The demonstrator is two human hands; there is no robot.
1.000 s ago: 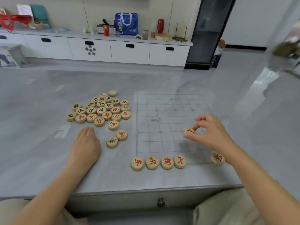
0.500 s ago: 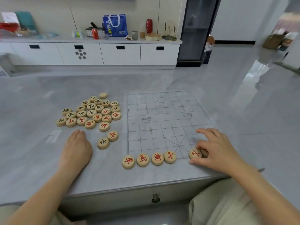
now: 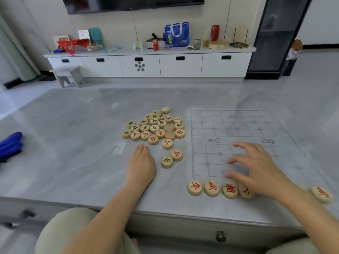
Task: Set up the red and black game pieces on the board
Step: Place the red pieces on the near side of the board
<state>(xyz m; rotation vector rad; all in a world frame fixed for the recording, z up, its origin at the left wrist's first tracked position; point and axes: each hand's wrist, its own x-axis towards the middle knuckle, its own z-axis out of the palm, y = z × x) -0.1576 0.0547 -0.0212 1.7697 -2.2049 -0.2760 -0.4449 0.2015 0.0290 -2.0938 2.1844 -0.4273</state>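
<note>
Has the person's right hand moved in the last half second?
Yes. The right hand has shifted left along the pale grid-printed board, now partly covering the fourth round wooden red-lettered piece in the near row.

There is one board [image 3: 238, 125]. Five red-marked pieces [image 3: 195, 187] sit in a row along its near edge (one of them half hidden under the right hand [image 3: 260, 169]). The pile [image 3: 154, 128] left of the board holds twenty-two discs, of which three show faces too blank or blurred to read. Just below the pile lie three strays [image 3: 167, 143]: two red, one black.
</note>
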